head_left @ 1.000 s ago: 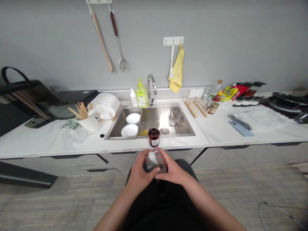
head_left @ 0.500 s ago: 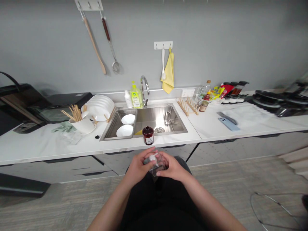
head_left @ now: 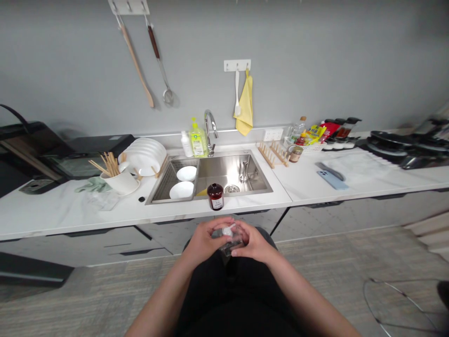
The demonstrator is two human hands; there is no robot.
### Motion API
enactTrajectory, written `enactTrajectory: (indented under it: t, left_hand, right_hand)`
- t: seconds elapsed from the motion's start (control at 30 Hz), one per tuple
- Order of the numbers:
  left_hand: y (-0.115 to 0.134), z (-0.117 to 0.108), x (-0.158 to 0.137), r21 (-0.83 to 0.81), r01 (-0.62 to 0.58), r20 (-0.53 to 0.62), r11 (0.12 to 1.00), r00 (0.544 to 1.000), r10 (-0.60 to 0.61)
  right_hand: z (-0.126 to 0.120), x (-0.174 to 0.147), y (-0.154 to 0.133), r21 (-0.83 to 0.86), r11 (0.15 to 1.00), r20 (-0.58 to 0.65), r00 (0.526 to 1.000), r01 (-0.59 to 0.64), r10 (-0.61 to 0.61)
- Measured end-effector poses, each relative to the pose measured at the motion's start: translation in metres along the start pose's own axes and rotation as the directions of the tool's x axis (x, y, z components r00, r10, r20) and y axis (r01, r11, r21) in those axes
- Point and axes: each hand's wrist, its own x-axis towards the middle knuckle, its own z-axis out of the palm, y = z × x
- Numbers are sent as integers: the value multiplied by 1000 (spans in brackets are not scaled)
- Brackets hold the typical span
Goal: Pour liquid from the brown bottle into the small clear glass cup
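Observation:
In front of my lap, past the counter's front edge, both hands are closed around a clear bottle (head_left: 234, 244) with a white pump top (head_left: 228, 230). My left hand (head_left: 206, 239) wraps its left side, the thumb lying across near the pump. On the other side, my right hand (head_left: 253, 243) grips the bottle with curved fingers, its thumb low near the base. Fingers hide part of the bottle. Just beyond my hands, a dark amber bottle (head_left: 215, 196) with a white label stands upright by the sink's front rim; its neck shows no pump.
Behind the amber bottle is the steel sink (head_left: 224, 168), with white bowls (head_left: 182, 190) in its left rack. Green soap (head_left: 199, 142) stands by the faucet (head_left: 209, 131). White plates (head_left: 145, 157) and a chopstick holder (head_left: 121, 181) are left; a phone (head_left: 332, 179) lies right.
My hands and the clear bottle have shifted slightly to the right, and the bottle has tilted a little. The amber bottle stays in place.

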Motion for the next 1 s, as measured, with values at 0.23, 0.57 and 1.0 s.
enactTrajectory:
  t: [0.23, 0.57, 1.0]
  left_hand:
    - [-3, 16, 8, 221, -61, -297, 973, 947, 126]
    - [-11, 3, 6, 6, -96, -156, 995, 983, 95]
    - [-3, 2, 2, 42, -112, -74, 993, 991, 115]
  right_hand:
    - [2, 3, 9, -98, 994, -44, 998, 46, -50]
    - [-3, 7, 5, -61, 997, 1, 999, 40, -40]
    - [2, 6, 2, -79, 994, 16, 997, 77, -76]
